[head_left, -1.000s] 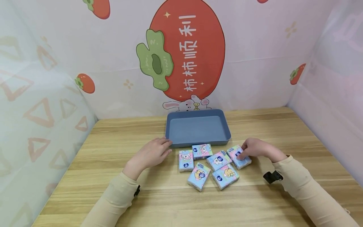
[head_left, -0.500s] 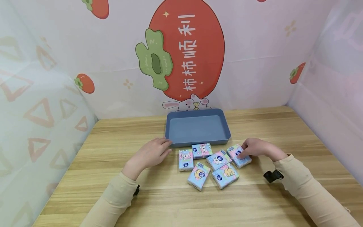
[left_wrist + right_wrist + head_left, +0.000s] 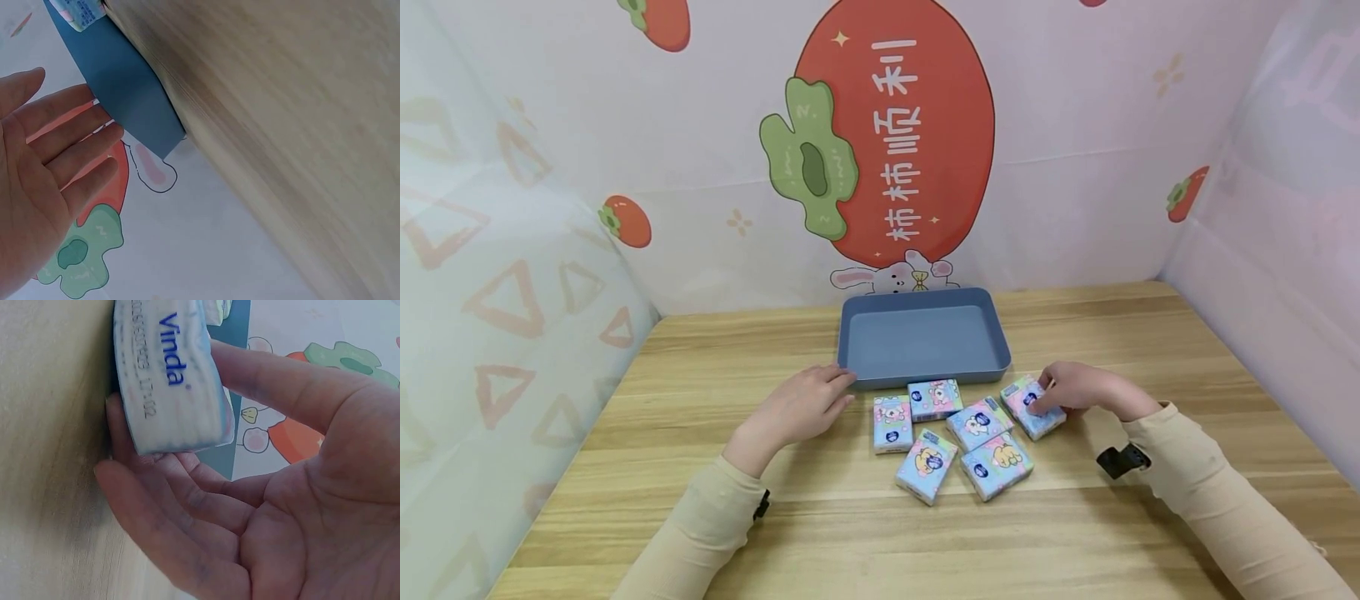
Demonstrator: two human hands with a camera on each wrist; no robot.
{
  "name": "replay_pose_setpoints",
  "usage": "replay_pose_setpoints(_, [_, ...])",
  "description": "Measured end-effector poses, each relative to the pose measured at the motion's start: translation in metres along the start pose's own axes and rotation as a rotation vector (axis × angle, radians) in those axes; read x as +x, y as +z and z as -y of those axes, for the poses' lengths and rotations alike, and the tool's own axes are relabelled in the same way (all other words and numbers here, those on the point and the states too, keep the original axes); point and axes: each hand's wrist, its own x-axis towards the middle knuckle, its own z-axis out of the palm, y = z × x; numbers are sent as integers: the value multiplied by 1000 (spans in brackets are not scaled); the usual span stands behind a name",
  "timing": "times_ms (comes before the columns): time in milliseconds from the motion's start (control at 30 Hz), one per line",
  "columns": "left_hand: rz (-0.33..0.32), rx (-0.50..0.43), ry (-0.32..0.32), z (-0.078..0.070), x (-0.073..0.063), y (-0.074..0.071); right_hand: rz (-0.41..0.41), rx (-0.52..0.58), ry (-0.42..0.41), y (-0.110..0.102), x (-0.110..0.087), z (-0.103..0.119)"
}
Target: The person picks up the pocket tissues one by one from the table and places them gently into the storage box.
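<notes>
My right hand (image 3: 1081, 390) pinches a small tissue pack (image 3: 1036, 425) at the right of a group of similar packs. In the right wrist view the thumb lies on one side of this pack (image 3: 172, 394), the fingers curl beneath its other side, and its end reads Vinda. My left hand (image 3: 801, 404) has its fingers extended, fingertips right at the front left corner of a blue-grey tray (image 3: 925, 382). The left wrist view shows the open palm beside the tray's wall (image 3: 122, 78). Nothing is in that hand.
Several patterned tissue packs lie on the wooden table in front of the tray: one pack (image 3: 934, 400) near its front wall, another pack (image 3: 892, 427) beside it, a tilted pack (image 3: 927, 468), and two adjoining packs (image 3: 997, 467) to the right. A printed cloth backdrop (image 3: 1060, 225) stands behind.
My right hand has shifted slightly away from me with the pack, widening its gap from the neighbouring pack. The left hand and tray have stayed in place.
</notes>
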Motion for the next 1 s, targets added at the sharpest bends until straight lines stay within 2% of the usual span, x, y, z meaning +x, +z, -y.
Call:
replay_pose_setpoints(500, [-24,12,2,-1,-1,1,-1,123,-51,-16,-8,0])
replay_pose_setpoints(1000, [-16,0,-17,-3,-2,0,-103,94,-96,-41,-12,9])
